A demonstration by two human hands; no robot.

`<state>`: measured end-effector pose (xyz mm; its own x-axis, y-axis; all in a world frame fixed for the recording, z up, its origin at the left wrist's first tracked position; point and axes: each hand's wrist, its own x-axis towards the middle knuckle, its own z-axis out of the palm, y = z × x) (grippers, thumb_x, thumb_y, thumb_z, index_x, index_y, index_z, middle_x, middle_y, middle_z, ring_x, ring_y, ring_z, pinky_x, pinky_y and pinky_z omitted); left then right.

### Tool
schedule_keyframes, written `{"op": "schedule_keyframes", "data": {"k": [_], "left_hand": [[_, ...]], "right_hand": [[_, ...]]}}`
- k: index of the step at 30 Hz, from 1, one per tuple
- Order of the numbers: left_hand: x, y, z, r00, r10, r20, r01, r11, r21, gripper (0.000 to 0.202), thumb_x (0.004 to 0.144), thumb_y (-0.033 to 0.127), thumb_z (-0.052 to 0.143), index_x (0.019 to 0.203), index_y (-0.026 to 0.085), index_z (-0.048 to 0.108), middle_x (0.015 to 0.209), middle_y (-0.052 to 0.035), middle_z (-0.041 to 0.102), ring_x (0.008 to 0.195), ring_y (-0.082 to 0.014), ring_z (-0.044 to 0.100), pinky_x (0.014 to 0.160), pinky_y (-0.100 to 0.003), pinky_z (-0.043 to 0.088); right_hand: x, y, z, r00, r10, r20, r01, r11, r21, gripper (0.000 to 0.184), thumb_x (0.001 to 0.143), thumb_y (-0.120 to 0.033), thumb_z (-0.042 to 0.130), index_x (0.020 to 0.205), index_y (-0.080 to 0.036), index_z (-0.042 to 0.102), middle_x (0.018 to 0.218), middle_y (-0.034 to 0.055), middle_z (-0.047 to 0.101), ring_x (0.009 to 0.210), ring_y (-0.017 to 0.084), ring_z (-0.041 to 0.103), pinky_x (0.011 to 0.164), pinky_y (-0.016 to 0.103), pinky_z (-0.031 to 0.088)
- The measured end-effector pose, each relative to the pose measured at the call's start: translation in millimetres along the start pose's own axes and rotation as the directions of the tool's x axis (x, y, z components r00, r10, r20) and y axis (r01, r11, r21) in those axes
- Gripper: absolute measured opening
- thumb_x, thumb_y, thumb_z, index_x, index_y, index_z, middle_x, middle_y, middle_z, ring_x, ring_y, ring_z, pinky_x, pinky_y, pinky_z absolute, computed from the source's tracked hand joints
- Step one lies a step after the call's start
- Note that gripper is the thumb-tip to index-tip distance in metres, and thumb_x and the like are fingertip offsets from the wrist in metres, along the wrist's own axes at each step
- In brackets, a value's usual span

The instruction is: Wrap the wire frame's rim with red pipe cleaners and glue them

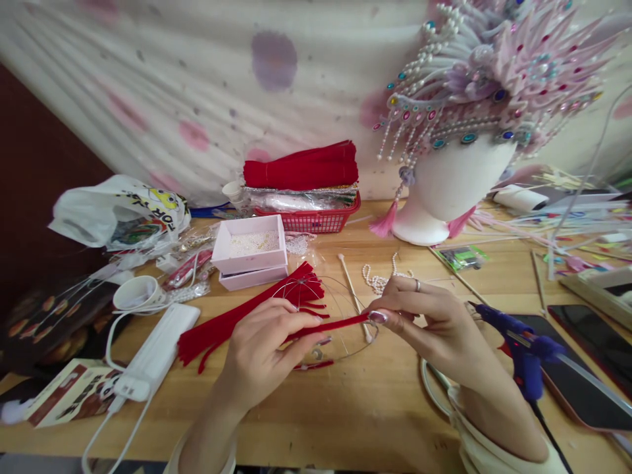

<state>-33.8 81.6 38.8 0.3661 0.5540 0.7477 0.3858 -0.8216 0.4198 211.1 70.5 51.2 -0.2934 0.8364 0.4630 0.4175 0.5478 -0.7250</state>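
Between my two hands a red pipe cleaner is stretched sideways above the table. My left hand pinches it near its left part, and the fingertips of my right hand grip its right end. Beneath and behind them lies a round thin wire frame, partly hidden by my hands. A short red piece rests below my left fingers. Behind my left hand is a bundle of red pipe cleaners, spread on the wood.
A purple glue gun lies at the right beside dark phones. Behind are white boxes with beads, a red basket and a white head stand wearing a beaded headdress. A power strip sits left.
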Motion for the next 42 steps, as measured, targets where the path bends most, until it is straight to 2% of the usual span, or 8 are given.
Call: {"op": "schedule_keyframes", "data": {"k": [5, 8, 12, 17, 23, 28, 33, 42], "left_hand": [[-2, -3, -1.6, 1.000, -0.027, -0.014, 0.027, 1.000, -0.016, 0.005, 0.091, 0.018, 0.071, 0.087, 0.019, 0.069, 0.071, 0.0012, 0.076, 0.066, -0.0132, 0.071, 0.067, -0.024, 0.060], [-4, -7, -4.2, 0.990, -0.138, -0.032, 0.136, 0.989, -0.066, 0.006, 0.088, 0.014, 0.072, 0.085, 0.019, 0.070, 0.068, 0.0018, 0.076, 0.061, -0.0121, 0.071, 0.058, -0.019, 0.058], [-8, -14, -9.9, 0.942, -0.334, -0.042, 0.317, 0.922, -0.220, 0.009, 0.086, 0.011, 0.071, 0.085, 0.019, 0.069, 0.063, 0.0035, 0.076, 0.055, -0.0128, 0.074, 0.054, -0.017, 0.058], [-13, -17, -14.5, 0.885, -0.457, -0.089, 0.407, 0.852, -0.329, 0.007, 0.085, 0.018, 0.074, 0.081, 0.019, 0.068, 0.066, 0.0012, 0.078, 0.052, -0.0140, 0.074, 0.053, -0.019, 0.060], [-18, -20, -15.6, 0.864, -0.475, -0.166, 0.411, 0.857, -0.311, 0.008, 0.080, 0.017, 0.074, 0.075, 0.021, 0.070, 0.055, -0.0006, 0.075, 0.089, -0.0227, 0.079, 0.079, -0.028, 0.064], [-23, -18, -14.9, 0.813, -0.563, -0.146, 0.476, 0.788, -0.389, 0.012, 0.077, 0.015, 0.074, 0.072, 0.024, 0.070, 0.055, 0.0027, 0.075, 0.087, -0.0201, 0.079, 0.088, -0.027, 0.062], [-21, -13, -11.6, 0.713, -0.682, -0.163, 0.566, 0.698, -0.439, 0.016, 0.075, 0.019, 0.075, 0.063, 0.024, 0.067, 0.050, 0.0009, 0.071, 0.083, -0.0240, 0.079, 0.073, -0.028, 0.065], [-20, -19, -9.2, 0.715, -0.684, -0.148, 0.578, 0.696, -0.425, 0.017, 0.076, 0.020, 0.073, 0.063, 0.024, 0.063, 0.041, 0.0031, 0.063, 0.067, -0.0207, 0.077, 0.058, -0.023, 0.060]], "right_hand": [[-2, -2, 0, 0.994, 0.087, 0.069, -0.085, 0.996, -0.027, 0.021, 0.099, -0.031, 0.061, 0.091, -0.020, 0.077, 0.069, 0.0021, 0.067, 0.059, 0.012, 0.057, 0.054, 0.023, 0.044], [0, -1, -2, 0.989, 0.123, 0.081, -0.121, 0.992, -0.026, 0.019, 0.098, -0.033, 0.063, 0.099, -0.020, 0.077, 0.077, 0.0031, 0.074, 0.062, 0.012, 0.061, 0.055, 0.022, 0.046], [2, 2, -2, 0.993, 0.106, 0.045, -0.105, 0.994, -0.010, 0.024, 0.100, -0.034, 0.059, 0.095, -0.019, 0.077, 0.075, 0.0041, 0.072, 0.066, 0.014, 0.064, 0.059, 0.024, 0.049], [3, 2, 6, 0.994, 0.113, -0.004, -0.113, 0.992, 0.052, 0.019, 0.098, -0.029, 0.063, 0.093, -0.020, 0.078, 0.076, 0.0034, 0.069, 0.061, 0.012, 0.060, 0.054, 0.022, 0.046], [4, -1, 23, 0.959, 0.272, -0.082, -0.251, 0.947, 0.198, 0.019, 0.091, -0.036, 0.070, 0.083, -0.020, 0.077, 0.070, 0.0022, 0.069, 0.049, 0.010, 0.053, 0.041, 0.020, 0.041], [2, 1, 33, 0.899, 0.424, -0.111, -0.374, 0.874, 0.311, 0.027, 0.085, -0.045, 0.075, 0.076, -0.020, 0.072, 0.063, 0.0003, 0.064, 0.048, 0.010, 0.048, 0.040, 0.022, 0.036], [0, 3, 35, 0.877, 0.476, -0.065, -0.414, 0.818, 0.399, 0.033, 0.081, -0.050, 0.077, 0.073, -0.019, 0.071, 0.063, 0.0011, 0.065, 0.054, 0.011, 0.052, 0.046, 0.022, 0.038], [-4, 2, 36, 0.841, 0.540, 0.025, -0.454, 0.681, 0.575, 0.038, 0.077, -0.056, 0.079, 0.077, -0.019, 0.070, 0.062, 0.0037, 0.073, 0.055, 0.014, 0.063, 0.055, 0.024, 0.048]]}}
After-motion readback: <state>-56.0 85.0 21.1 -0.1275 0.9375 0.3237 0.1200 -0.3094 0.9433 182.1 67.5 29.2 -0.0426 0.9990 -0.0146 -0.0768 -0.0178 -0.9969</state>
